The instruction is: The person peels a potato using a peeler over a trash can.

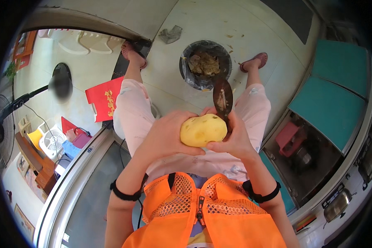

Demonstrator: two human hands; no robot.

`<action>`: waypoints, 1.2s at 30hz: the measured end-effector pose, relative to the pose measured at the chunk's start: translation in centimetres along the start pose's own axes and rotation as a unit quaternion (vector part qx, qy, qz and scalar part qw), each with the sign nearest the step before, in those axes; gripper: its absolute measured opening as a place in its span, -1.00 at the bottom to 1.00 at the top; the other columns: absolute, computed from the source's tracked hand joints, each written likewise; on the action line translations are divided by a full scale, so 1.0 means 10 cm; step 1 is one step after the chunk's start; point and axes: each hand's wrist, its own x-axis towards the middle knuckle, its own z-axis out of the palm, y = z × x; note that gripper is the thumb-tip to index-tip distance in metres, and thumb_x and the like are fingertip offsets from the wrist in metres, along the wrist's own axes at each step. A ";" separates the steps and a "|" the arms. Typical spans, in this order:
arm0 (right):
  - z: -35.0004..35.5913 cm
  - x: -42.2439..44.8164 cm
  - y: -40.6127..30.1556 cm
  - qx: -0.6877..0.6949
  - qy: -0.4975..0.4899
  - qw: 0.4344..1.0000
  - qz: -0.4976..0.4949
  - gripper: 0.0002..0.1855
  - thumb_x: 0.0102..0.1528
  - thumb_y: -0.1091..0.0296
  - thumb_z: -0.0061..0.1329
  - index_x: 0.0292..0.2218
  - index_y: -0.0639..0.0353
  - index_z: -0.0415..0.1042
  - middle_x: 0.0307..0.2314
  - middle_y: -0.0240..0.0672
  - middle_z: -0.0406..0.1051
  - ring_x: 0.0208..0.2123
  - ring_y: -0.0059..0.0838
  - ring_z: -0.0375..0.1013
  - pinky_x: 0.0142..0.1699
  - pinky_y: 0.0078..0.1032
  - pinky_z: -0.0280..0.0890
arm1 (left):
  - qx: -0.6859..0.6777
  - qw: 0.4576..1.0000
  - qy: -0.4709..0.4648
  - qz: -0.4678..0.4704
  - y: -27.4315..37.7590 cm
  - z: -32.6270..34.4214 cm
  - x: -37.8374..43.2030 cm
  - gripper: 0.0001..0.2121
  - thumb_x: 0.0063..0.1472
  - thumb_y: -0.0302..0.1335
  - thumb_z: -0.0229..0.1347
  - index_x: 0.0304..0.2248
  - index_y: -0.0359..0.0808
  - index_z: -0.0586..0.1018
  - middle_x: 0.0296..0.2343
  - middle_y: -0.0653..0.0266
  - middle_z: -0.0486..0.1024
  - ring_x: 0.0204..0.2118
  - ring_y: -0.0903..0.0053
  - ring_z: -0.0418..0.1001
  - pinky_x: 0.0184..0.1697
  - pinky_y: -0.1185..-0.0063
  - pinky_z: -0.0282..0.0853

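A large peeled potato (pixel 203 130), pale yellow with a few dark spots, is held above my lap. My left hand (pixel 169 135) is wrapped around its left side. In my right hand (pixel 240 138) is a dark brown peeling tool (pixel 223 96) with an oval head and pale residue along its middle. That head points away from me, and the fingers hide its lower end. My right thumb rests against the potato's lower right edge. Beyond the tool, a round bin (pixel 185 69) with a plastic liner stands on the floor between my feet, with brownish peelings (pixel 206 63) inside.
Scraps lie on the tiles around the bin, near a crumpled plastic bag (pixel 170 34). At left are a red paper bag (pixel 104 100), a sliding door frame (pixel 71 183) and a standing fan (pixel 6 130). Teal cabinet doors (pixel 325 108) stand at right, one compartment showing a pink basket (pixel 287 139).
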 end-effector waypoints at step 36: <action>-0.23 -0.08 0.03 -0.217 0.165 0.962 -0.010 -0.39 -0.08 0.42 0.12 0.05 0.12 0.31 -0.24 -0.44 0.45 -0.39 -0.68 0.35 -0.33 -0.69 0.24 | 0.038 0.984 0.161 -0.061 0.07 0.37 0.15 -0.23 -0.26 -0.39 0.30 0.00 -0.30 0.22 -0.19 0.07 0.37 -0.15 0.12 0.38 -0.16 0.36 0.36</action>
